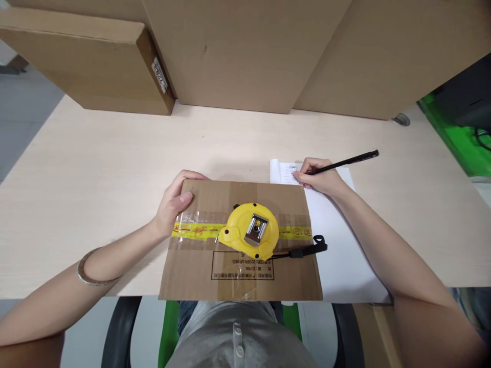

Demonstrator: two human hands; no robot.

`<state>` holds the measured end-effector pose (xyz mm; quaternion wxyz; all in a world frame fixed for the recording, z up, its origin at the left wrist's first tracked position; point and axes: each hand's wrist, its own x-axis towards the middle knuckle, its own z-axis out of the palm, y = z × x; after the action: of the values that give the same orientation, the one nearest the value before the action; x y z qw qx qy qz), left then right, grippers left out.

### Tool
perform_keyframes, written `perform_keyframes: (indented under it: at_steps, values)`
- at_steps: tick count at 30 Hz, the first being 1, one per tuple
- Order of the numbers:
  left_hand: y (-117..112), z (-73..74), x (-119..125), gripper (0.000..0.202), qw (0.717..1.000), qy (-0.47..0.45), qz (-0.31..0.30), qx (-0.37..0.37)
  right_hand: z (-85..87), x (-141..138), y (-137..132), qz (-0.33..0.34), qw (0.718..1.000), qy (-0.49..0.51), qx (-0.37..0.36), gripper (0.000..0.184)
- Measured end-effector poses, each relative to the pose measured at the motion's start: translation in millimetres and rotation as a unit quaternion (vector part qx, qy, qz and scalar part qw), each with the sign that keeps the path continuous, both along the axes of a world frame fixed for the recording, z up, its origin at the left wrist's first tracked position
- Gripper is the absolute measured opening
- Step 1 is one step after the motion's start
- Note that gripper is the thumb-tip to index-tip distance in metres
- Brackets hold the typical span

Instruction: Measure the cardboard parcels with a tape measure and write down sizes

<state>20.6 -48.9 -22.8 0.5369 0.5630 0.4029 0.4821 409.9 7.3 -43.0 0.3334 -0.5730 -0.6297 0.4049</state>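
Rounded tape measure [250, 232], left fingers [185, 176] gripping cardboard box [194, 266], right fingers [311, 164] pinching pen [346, 161]

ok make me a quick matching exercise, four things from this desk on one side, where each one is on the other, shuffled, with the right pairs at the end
Things
1. tape measure
2. pen
3. bangle
4. printed cardboard box

Places
a. around the left forearm
b. held at a far corner by the left hand
c. lying on top of the cardboard
d. held in the right hand

Pairs: 1-c, 2-d, 3-a, 4-b
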Motion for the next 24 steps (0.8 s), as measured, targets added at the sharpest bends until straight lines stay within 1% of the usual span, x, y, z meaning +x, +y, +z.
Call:
perform_keyframes:
  at_steps: [6, 10, 14, 20, 24]
  values:
    - [-1.0, 1.1, -1.3, 0.039, 0.999, 0.032, 0.001, -0.001, 2.7, -2.3, 0.2, 0.0, 1.0, -0.004, -0.001, 0.042]
    - [-0.9, -0.9, -3.0, 0.037, 0.999, 0.031, -0.011, -0.003, 1.4, -1.5, 0.8, -0.002, 1.0, -0.006, 0.0, 0.043]
    - [-1.0, -1.2, -2.4, 0.037, 1.0, 0.028, 0.0, 0.004, -1.0, 0.4, 0.8, -0.001, 1.0, -0.005, -0.001, 0.041]
    - [-0.3, 0.3, -1.2, 0.037, 1.0, 0.021, 0.006, 0.001, 1.0, -1.8, -0.5, 0.007, 1.0, -0.004, 0.001, 0.041]
    - [-0.2, -0.6, -1.4, 0.038, 1.0, 0.025, 0.0, 0.014, 1.2, -1.6, -0.9, 0.006, 1.0, -0.004, 0.002, 0.041]
